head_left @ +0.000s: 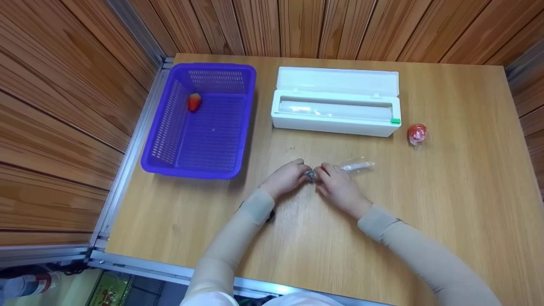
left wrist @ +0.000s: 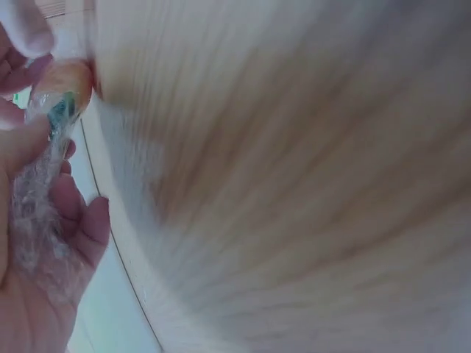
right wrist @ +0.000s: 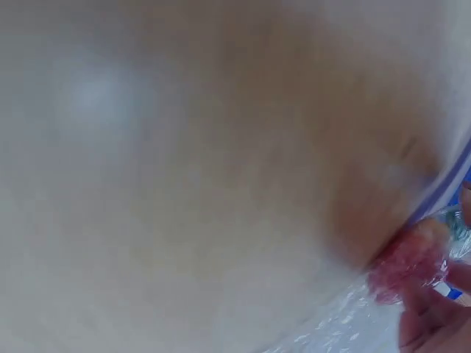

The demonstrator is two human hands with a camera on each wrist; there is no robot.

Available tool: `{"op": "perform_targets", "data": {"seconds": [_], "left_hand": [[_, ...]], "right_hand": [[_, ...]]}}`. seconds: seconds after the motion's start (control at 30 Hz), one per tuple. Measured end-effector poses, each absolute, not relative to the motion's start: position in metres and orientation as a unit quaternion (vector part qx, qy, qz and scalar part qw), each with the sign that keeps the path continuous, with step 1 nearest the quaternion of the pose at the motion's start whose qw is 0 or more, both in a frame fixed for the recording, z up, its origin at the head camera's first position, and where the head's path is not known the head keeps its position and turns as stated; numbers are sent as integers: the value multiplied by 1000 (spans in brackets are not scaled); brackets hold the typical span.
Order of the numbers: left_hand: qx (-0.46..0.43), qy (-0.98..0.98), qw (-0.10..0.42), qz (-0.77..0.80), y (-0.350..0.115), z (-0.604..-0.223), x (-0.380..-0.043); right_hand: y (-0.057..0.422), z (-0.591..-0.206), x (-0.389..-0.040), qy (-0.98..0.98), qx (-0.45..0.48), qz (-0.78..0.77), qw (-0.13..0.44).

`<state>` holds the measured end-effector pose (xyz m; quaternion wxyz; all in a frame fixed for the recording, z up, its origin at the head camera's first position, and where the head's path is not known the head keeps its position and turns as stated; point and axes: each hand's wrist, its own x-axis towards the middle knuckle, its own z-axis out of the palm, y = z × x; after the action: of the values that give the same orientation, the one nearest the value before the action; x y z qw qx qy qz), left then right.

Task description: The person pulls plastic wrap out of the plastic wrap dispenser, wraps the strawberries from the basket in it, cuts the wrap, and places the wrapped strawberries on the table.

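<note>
A strawberry [left wrist: 77,79] with green leaves is partly wrapped in clear cling film [left wrist: 37,213]. My left hand [head_left: 285,177] pinches the leaf end, with twisted film running back into its palm in the left wrist view. On the other side, the fingers of my right hand [head_left: 342,189] grip the red body of the strawberry [right wrist: 408,265]. More cling film [head_left: 359,166] sticks out beyond the right hand over the table. In the head view the hands mostly hide the fruit.
A purple basket [head_left: 146,163] at the left holds one strawberry [head_left: 194,102]. Behind the hands stands a white cling film dispenser [head_left: 331,123], its lid up and the roll visible. A film-wrapped strawberry [head_left: 417,134] lies right of it on the wooden table [head_left: 459,191].
</note>
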<state>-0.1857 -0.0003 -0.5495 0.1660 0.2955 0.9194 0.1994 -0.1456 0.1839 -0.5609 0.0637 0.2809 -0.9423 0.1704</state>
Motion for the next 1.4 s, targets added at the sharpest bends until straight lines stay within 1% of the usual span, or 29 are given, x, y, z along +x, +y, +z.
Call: {"op": "perform_targets", "data": {"seconds": [0.1, 0.23, 0.33, 0.47, 0.63, 0.67, 0.73, 0.77, 0.97, 1.03, 1.2, 1.3, 1.4], "left_hand": [[287, 916, 168, 223, 0, -548, -185], [267, 911, 175, 261, -2, -545, -183], [247, 910, 165, 288, -2, -541, -182], [210, 915, 120, 323, 0, -534, -181], [186, 906, 26, 379, 9, -522, -176], [183, 899, 13, 397, 11, -520, -175], [174, 883, 5, 436, 16, -519, -173], [166, 874, 6, 457, 19, -519, -172], [84, 814, 66, 571, 35, -521, -163], [64, 772, 92, 626, 38, -520, -159], [52, 655, 171, 734, 39, -515, -148], [34, 641, 175, 747, 39, -512, -146], [17, 641, 144, 754, 40, -507, -146]], "right_hand": [[182, -561, -149, -951, 257, 165, 58], [185, -557, -155, -954, 228, 191, 26], [189, -551, -156, -952, 205, 226, 14], [192, -536, -152, -939, 188, 286, 34], [190, -514, -141, -920, 183, 338, 81], [190, -511, -139, -918, 182, 340, 91], [188, -505, -136, -913, 185, 345, 111], [187, -503, -135, -911, 186, 348, 120], [183, -498, -129, -907, 183, 344, 161], [183, -499, -127, -909, 183, 330, 175], [185, -500, -124, -914, 188, 301, 197], [186, -502, -120, -908, 197, 312, 197], [183, -506, -115, -897, 184, 353, 192]]}}
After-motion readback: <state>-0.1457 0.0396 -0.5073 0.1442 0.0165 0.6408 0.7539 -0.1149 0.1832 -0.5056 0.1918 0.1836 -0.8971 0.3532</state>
